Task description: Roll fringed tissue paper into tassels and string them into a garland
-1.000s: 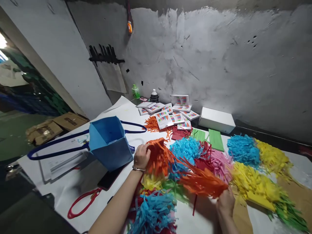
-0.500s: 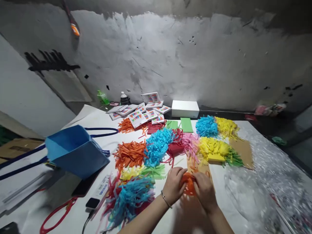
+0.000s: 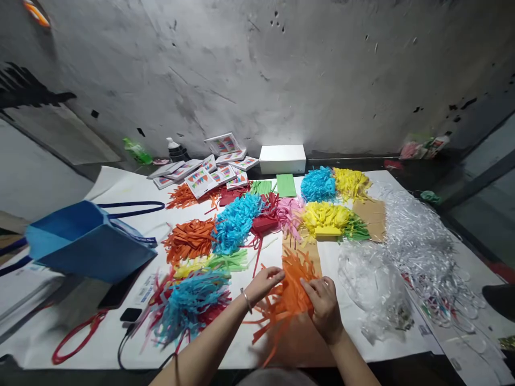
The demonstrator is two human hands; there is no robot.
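Note:
A spread bunch of orange tissue-paper fringe [image 3: 293, 292] lies over a brown cardboard strip [image 3: 301, 338] in front of me. My left hand [image 3: 265, 283], wearing a bracelet on the wrist, is at the fringe's left edge with its fingers stretched out. On the other side, my right hand [image 3: 325, 308] has its fingers curled at the right edge of the orange fringe and pinches it. Just beyond are a yellow fringe bundle [image 3: 325, 215], a pink fringe bundle [image 3: 290, 214] and a dark red one [image 3: 265, 222].
Blue fringe [image 3: 237, 222] and orange-red fringe [image 3: 191, 238] lie left, behind a mixed pile [image 3: 193, 305]. A blue bag [image 3: 96, 241] and red scissors [image 3: 76, 338] are farther left. Clear plastic wrap [image 3: 374, 289] covers the right. Printed packs [image 3: 201, 182] and a white box [image 3: 282, 159] stand behind.
The orange paper, bunched between both hands before, is now spread out as loose strips. My hands have moved apart, the left one opening. The view has shifted right and down.

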